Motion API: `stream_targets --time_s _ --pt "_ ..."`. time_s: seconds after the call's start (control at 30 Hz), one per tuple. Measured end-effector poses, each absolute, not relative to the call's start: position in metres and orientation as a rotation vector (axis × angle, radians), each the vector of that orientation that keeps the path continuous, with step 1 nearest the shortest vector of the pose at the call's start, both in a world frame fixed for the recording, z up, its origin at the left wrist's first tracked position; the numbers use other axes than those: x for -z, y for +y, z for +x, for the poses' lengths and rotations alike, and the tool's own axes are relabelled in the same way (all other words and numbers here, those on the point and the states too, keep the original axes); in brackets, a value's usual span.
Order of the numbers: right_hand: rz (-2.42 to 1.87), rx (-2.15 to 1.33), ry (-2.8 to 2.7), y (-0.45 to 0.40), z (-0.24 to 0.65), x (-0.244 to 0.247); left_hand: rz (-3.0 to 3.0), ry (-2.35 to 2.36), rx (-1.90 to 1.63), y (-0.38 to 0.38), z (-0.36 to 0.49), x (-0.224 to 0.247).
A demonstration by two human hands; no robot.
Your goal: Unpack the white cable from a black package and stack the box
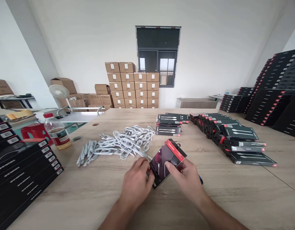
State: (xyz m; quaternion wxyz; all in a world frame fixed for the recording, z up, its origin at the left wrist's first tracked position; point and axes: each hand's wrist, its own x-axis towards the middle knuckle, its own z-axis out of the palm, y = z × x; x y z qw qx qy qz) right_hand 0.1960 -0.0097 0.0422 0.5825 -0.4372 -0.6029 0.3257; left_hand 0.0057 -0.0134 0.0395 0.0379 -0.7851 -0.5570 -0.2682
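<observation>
A small black and red cable box (170,156), printed with a phone and a white cable, is tilted above the table in front of me. My right hand (189,180) grips its right side, thumb across the printed face. At the box's lower left edge, my left hand (137,179) has its fingers curled in and touching or nearly touching the edge; what they pinch is hidden. Beyond the left hand lies a heap of bundled white cables (128,140). Behind the box, several packed cable boxes (168,130) are stacked.
A long leaning row of cable boxes (243,131) lies to the right. Larger black cartons (27,169) are piled at the left, beside a red-capped bottle (57,132). A dark blue object (201,180) shows by my right wrist. Black cartons (264,105) stand far right.
</observation>
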Motion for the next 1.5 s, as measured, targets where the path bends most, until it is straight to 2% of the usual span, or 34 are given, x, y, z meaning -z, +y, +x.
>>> stream_targets --time_s 0.4,0.67,1.0,1.2,1.27,1.4,1.5 --pt "-1.17 -0.635 -1.555 -0.015 0.197 -0.034 -2.374 -1.678 0.857 -0.01 0.004 -0.037" --pt "-1.029 -0.806 -1.43 -0.009 0.2 -0.039 -2.465 -1.901 0.762 -0.005 -0.005 -0.043" --pt "-0.913 -0.91 -1.369 -0.01 0.198 -0.039 -2.663 -2.057 0.966 0.002 -0.016 -0.04" --pt "-0.959 -0.954 -1.284 -0.001 0.207 -0.04 -2.818 -2.161 1.179 0.005 -0.02 -0.039" --pt "-0.97 -1.006 -1.296 0.002 0.21 -0.041 -2.897 -2.189 1.412 0.004 -0.02 -0.043" --pt "-0.901 -1.194 -1.367 0.003 0.211 -0.042 -2.912 -2.185 2.148 -0.003 -0.012 -0.057" --pt "-0.799 -1.333 -1.456 0.0 0.209 -0.041 -3.093 -2.06 2.268 -0.009 -0.005 -0.063"
